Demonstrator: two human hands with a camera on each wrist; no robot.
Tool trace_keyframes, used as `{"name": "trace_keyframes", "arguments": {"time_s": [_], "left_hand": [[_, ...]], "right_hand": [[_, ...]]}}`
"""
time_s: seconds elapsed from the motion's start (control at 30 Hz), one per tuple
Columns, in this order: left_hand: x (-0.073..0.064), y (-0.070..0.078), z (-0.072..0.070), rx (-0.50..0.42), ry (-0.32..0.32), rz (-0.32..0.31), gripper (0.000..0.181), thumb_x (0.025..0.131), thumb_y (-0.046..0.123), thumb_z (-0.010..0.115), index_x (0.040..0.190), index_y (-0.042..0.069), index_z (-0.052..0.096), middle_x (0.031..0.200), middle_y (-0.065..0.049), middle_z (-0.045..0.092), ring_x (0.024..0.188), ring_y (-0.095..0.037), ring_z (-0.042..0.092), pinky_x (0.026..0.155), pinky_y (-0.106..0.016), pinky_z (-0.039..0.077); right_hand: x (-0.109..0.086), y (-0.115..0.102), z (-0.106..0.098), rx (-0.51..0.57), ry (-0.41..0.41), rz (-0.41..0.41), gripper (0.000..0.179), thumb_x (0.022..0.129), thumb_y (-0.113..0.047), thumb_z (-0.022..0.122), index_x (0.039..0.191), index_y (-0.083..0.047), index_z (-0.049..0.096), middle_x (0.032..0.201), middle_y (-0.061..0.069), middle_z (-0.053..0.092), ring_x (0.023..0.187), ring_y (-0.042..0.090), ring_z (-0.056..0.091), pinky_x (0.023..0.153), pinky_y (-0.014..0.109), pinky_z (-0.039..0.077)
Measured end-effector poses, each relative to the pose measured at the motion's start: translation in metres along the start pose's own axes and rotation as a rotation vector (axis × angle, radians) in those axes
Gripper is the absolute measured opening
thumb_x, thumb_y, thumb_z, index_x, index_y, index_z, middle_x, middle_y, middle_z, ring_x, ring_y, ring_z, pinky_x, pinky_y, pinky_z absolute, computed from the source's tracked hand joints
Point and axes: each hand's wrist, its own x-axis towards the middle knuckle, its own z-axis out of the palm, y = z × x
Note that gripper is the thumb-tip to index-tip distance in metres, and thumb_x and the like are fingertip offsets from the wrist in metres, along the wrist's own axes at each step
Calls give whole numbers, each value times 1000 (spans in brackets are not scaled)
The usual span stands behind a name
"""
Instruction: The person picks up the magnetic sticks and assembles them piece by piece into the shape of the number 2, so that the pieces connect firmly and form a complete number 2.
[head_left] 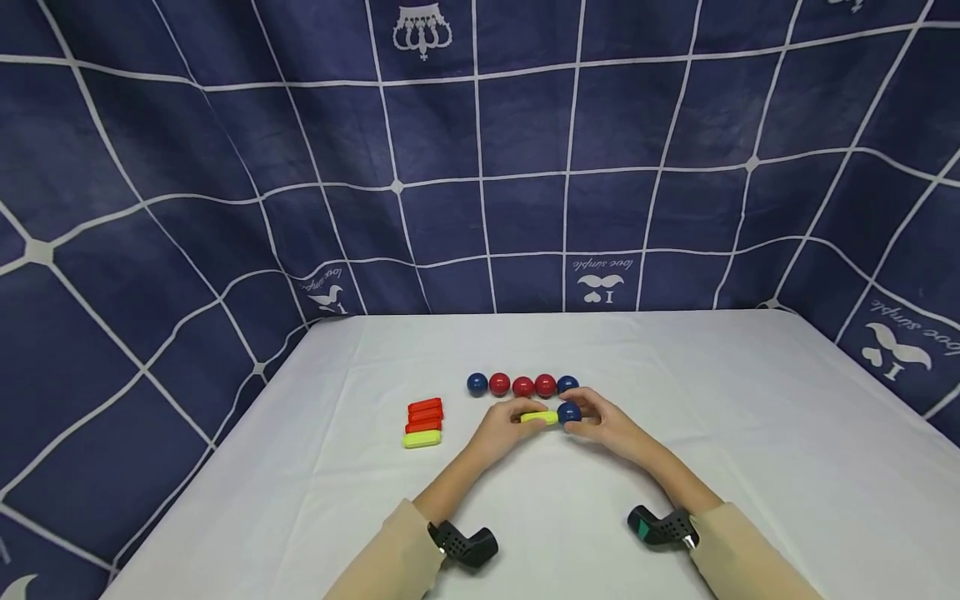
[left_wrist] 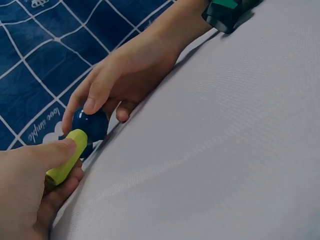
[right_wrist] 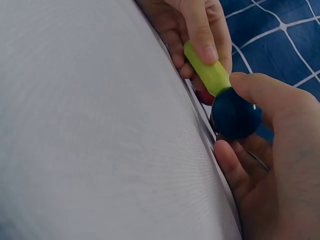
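In the head view my left hand (head_left: 500, 431) pinches a short yellow-green stick (head_left: 540, 417) between thumb and fingers. My right hand (head_left: 606, 429) holds a dark blue ball (head_left: 569, 412) against the stick's right end. Both wrist views show the stick (left_wrist: 70, 157) and the ball (right_wrist: 236, 114) touching end to end; whether they are joined, I cannot tell. Just behind the hands a row of balls lies on the table, with a blue ball (head_left: 477, 384) at its left end, red balls (head_left: 522, 387) between, and another blue ball (head_left: 567, 383) at its right.
Left of the hands, several red sticks (head_left: 425, 410) lie stacked side by side, with a yellow-green stick (head_left: 422, 439) in front of them. A white cloth covers the table (head_left: 360, 517). Behind it hangs a navy curtain (head_left: 525, 208) with white grid lines.
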Motion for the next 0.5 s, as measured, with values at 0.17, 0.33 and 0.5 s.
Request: {"name": "trace_keyframes", "arguments": {"time_s": [0.17, 0.33, 0.5], "left_hand": [[5, -19, 4, 73, -7, 42, 24, 84, 21, 63, 107, 12, 65, 105, -3, 65, 83, -8, 50, 72, -17, 43], [5, -19, -3, 288, -47, 121, 26, 88, 28, 58, 111, 18, 62, 108, 3, 64, 91, -8, 53, 85, -23, 45], [7, -18, -19, 527, 116, 302, 21, 90, 27, 55, 105, 16, 63, 105, 2, 64, 102, -14, 56, 94, -35, 42]], "right_hand": [[-1, 1, 4, -80, -2, -36, 43, 84, -27, 64, 123, -12, 53, 126, 14, 51, 97, 21, 47, 75, 26, 42], [-2, -3, 4, -99, -7, -36, 40, 85, -26, 62, 122, -12, 54, 125, 14, 53, 90, 17, 47, 70, 21, 42], [-7, -23, 3, -116, 2, 11, 37, 87, -21, 60, 121, -6, 55, 124, 18, 53, 89, 17, 48, 73, 25, 42]]}}
